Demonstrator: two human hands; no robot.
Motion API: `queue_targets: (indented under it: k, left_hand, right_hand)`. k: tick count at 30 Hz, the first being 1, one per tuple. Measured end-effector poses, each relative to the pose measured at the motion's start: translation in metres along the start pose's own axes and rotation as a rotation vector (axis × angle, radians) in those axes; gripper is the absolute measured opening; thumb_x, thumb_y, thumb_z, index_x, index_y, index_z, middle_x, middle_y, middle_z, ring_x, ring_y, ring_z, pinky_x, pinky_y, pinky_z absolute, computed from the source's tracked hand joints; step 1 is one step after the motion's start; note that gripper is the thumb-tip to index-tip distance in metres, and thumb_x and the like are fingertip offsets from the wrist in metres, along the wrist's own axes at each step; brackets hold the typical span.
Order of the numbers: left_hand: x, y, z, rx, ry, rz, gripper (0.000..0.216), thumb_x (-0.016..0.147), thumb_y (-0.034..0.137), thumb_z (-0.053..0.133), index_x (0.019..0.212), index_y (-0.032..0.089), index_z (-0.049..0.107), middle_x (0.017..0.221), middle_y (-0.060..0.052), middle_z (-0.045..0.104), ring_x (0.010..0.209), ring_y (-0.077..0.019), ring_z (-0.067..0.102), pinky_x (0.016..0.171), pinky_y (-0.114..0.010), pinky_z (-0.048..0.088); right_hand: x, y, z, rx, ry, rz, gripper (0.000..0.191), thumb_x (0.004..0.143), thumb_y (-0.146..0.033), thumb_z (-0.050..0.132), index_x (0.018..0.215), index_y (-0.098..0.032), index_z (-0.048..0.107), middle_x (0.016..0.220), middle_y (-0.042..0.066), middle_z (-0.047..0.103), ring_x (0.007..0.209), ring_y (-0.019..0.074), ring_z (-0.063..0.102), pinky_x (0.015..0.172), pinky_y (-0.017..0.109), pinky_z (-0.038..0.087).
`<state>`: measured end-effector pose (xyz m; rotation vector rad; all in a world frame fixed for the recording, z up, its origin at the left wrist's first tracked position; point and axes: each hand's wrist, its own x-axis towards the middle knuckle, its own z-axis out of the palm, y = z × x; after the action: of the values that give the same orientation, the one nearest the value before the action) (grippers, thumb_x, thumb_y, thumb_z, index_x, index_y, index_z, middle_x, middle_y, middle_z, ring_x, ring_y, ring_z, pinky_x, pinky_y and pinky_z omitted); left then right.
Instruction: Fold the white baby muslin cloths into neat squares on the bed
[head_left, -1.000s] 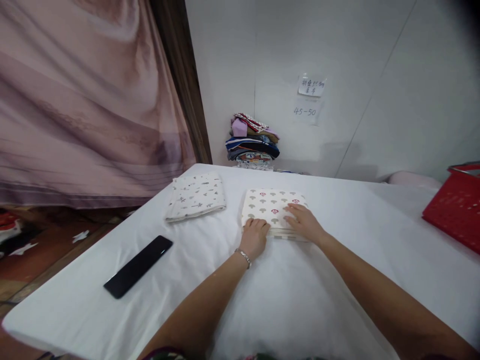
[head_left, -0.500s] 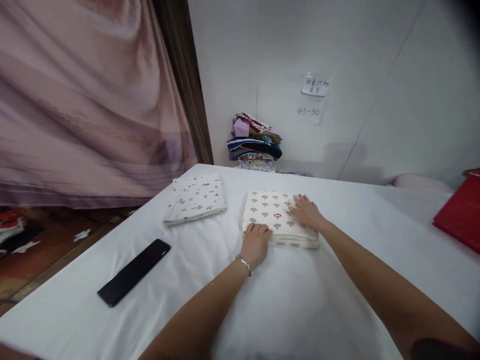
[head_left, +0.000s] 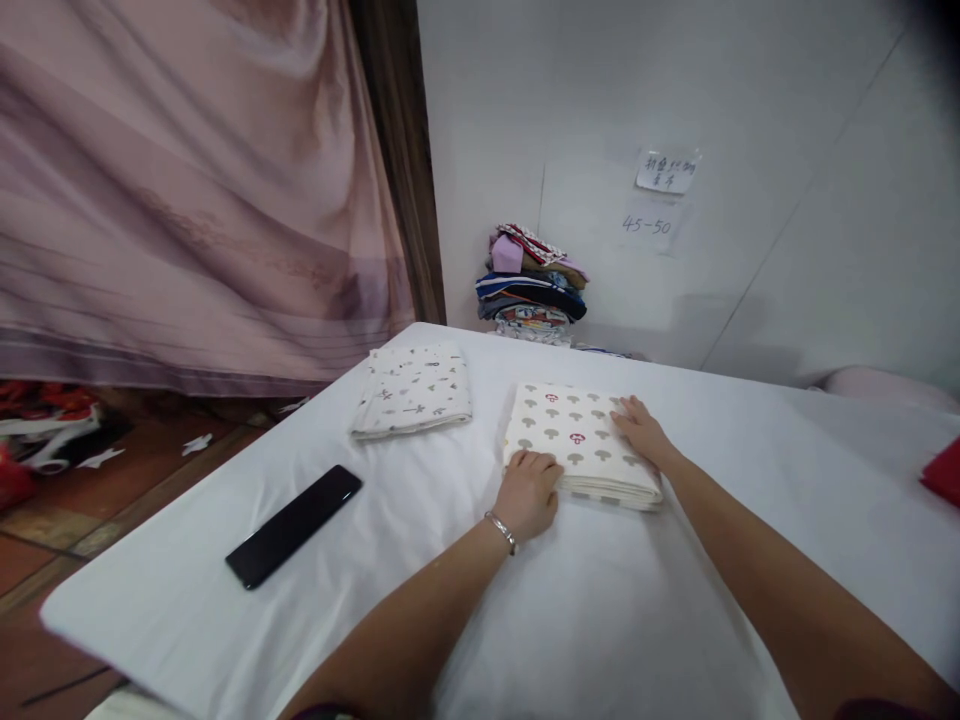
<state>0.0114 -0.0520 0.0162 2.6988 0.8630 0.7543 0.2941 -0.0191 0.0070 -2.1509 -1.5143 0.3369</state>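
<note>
Cream folded cloth (head_left: 589, 435) | right fingers (head_left: 630, 418) outstretched atop | left fingers (head_left: 531, 465): underside hidden, grip unclear

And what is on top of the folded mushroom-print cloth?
On the folded mushroom-print cloth, the left hand touches the near left corner, the right hand the right side; cloth beneath them is hidden.

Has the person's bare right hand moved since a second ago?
Yes, the bare right hand has shifted rightward, farther from the flat black rectangular phone.
</note>
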Motion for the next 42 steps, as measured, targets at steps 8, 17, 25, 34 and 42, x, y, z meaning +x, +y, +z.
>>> queue_targets:
  k: [8,17,25,34,42]
  left_hand:
    - [0.008,-0.035,-0.015,-0.257,0.355,-0.441,0.031,0.082,0.029,0.049,0.11,0.018,0.056,0.115,-0.008,0.057,0.109,-0.0199,0.05,0.096,-0.035,0.038]
    - [0.007,-0.055,-0.015,-0.48,0.194,-0.846,0.029,0.083,0.029,0.046,0.107,0.016,0.059,0.101,-0.007,0.066,0.091,-0.0187,0.06,0.082,-0.028,0.043]
    - [0.008,-0.025,-0.018,-0.923,-0.134,-0.839,0.021,0.08,0.032,0.051,0.073,0.014,0.06,0.074,-0.004,0.067,0.058,-0.0132,0.061,0.055,-0.023,0.048]
    - [0.009,-0.01,-0.005,-0.969,-0.269,-0.838,0.018,0.077,0.028,0.057,0.068,0.012,0.057,0.082,-0.006,0.067,0.049,-0.008,0.058,0.044,-0.018,0.045]
    - [0.009,-0.009,0.001,-0.889,-0.135,-0.78,0.021,0.079,0.023,0.052,0.095,0.013,0.062,0.086,-0.004,0.065,0.054,-0.0077,0.059,0.043,-0.016,0.042]
  right_hand:
    - [-0.056,0.005,-0.028,0.595,-0.052,0.395,0.081,0.074,-0.041,0.061,0.142,-0.018,0.024,0.139,0.012,0.038,0.115,0.0258,0.049,0.089,0.034,0.048]
    - [-0.075,-0.007,-0.041,0.649,-0.298,0.558,0.102,0.064,-0.056,0.069,0.143,-0.023,0.014,0.121,0.015,0.056,0.085,0.0234,0.063,0.063,0.032,0.054]
    - [-0.084,0.041,-0.072,0.626,-0.301,0.442,0.096,0.062,-0.049,0.073,0.141,-0.025,0.024,0.131,0.012,0.049,0.103,0.0258,0.058,0.08,0.032,0.05]
    - [-0.08,0.088,-0.09,0.158,-0.193,0.376,0.078,0.065,-0.052,0.066,0.132,-0.018,0.043,0.122,0.015,0.056,0.106,0.0316,0.056,0.095,0.043,0.04]
    - [-0.081,0.001,-0.056,-0.039,-0.049,-0.109,0.061,0.08,-0.053,0.045,0.134,-0.025,0.039,0.144,0.001,0.032,0.13,0.025,0.03,0.102,0.035,0.035]
